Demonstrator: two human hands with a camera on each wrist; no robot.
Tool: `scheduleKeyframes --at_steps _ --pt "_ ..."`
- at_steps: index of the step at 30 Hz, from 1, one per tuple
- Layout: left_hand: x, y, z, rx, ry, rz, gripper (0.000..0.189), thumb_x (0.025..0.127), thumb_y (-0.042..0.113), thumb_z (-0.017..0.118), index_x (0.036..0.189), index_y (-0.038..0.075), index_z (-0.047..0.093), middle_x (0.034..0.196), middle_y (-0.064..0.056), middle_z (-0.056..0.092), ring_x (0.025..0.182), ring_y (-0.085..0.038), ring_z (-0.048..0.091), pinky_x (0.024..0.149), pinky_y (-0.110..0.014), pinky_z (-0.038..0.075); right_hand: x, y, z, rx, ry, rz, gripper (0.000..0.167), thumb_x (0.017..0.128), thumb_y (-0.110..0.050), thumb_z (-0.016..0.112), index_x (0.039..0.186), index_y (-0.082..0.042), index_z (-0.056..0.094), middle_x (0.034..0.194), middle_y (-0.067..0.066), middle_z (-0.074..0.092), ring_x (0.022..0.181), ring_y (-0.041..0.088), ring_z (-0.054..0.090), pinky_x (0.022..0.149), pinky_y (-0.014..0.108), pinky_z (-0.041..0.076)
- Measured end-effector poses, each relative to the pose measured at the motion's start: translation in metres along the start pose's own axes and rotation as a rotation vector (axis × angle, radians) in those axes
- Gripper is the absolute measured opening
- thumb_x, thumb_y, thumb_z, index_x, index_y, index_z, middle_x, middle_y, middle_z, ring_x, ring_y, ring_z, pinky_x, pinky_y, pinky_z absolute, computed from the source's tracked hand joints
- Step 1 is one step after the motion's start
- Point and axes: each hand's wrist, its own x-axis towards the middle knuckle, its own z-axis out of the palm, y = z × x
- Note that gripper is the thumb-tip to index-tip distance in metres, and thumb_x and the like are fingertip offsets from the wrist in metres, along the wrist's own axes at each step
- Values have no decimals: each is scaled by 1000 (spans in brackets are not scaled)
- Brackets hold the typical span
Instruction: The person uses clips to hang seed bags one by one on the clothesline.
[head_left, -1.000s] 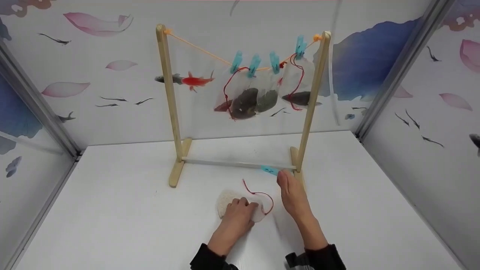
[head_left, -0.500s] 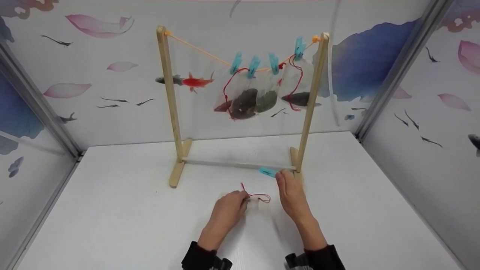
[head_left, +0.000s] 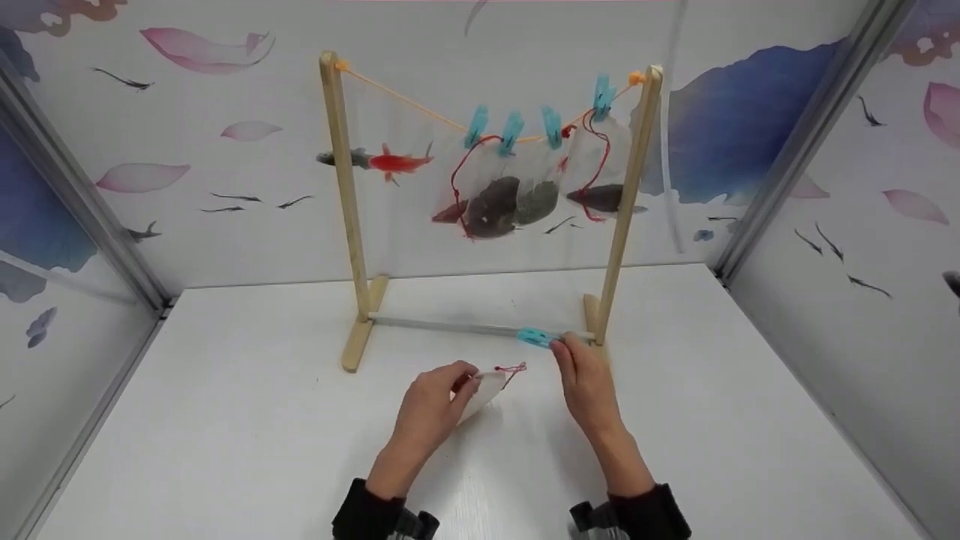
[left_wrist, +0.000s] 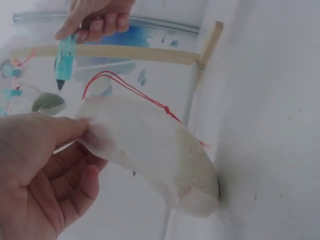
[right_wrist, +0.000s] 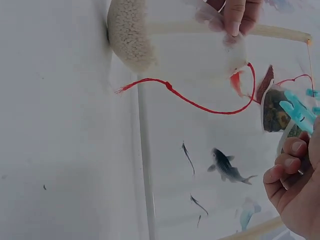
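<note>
In the head view my left hand pinches a small sheer drawstring pouch between thumb and fingers by its upper part. The left wrist view shows the pouch tilted, a red string trailing from its top. Pale grains fill the pouch's bottom in the right wrist view, close to the table. To the right, my right hand pinches a blue clothespin, its free end pointing left. Pouch and clothespin are apart.
A wooden rack stands behind my hands, with a sagging orange cord between its posts. Several blue clothespins on the cord hold sheer pouches with dark contents. A pale rod joins the rack's feet above the white table.
My left hand has picked the pouch up from lying on the table and tilted it upward, shifting slightly left. The right hand stays nearly in place with the clothespin.
</note>
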Motion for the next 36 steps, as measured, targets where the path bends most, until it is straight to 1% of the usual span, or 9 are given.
scheduleKeyframes --at_steps 3,6,9,12,15,19,26,31,36 --pt "7 -7 -12 -71 -70 0 10 97 20 65 102 14 72 85 4 73 75 -5 61 67 -19 49 17 -5 -2 -7 19 -89 13 101 -12 56 90 -7 58 71 -5 42 66 4 41 59 19 36" --pt "19 -12 -31 -137 -108 -13 11 99 20 63 102 14 71 86 3 73 77 -6 65 68 -20 50 42 -17 -7 -47 30 -233 13 99 -11 59 88 -6 58 70 -1 44 67 7 41 59 22 36" --pt "35 -14 -55 -174 -114 -56 11 99 20 63 102 13 71 88 2 73 78 -7 65 69 -22 51 74 -36 -16 -95 30 -370 15 99 -14 60 87 -6 57 71 3 46 68 11 42 60 25 37" --pt "52 -11 -78 -160 -94 -109 14 99 21 62 106 13 71 89 0 73 79 -10 64 70 -26 52 110 -60 -26 -105 19 -453 17 100 -17 58 87 -5 57 71 6 46 68 14 42 61 26 36" --pt "71 -8 -98 -106 -42 -116 18 100 23 61 110 12 71 92 -4 72 82 -15 63 73 -30 51 147 -84 -32 -126 4 -518 22 101 -22 56 87 -5 57 70 8 47 65 17 42 60 26 34" --pt "101 -3 -124 -20 90 -59 21 102 22 59 111 7 70 93 -9 72 83 -21 63 74 -32 49 187 -110 -36 -228 9 -611 29 103 -28 52 88 -4 59 70 10 54 66 22 47 60 29 37" --pt "149 11 -165 9 248 -61 22 102 20 57 113 5 69 101 -12 72 88 -23 64 76 -33 51 232 -137 -39 -344 93 -690 38 104 -33 48 81 -5 60 65 12 56 66 28 46 55 27 34" --pt "176 22 -179 11 316 -49 22 102 18 58 115 4 69 106 -13 72 94 -23 65 82 -34 53 249 -149 -37 -421 123 -704 39 103 -33 50 79 -5 61 66 12 63 74 29 50 57 31 42" --pt "194 32 -180 9 348 -65 20 102 17 58 115 4 67 104 -12 72 92 -21 64 83 -33 52 263 -158 -36 -501 80 -697 39 103 -34 50 83 -3 64 77 14 72 81 31 50 69 39 42"
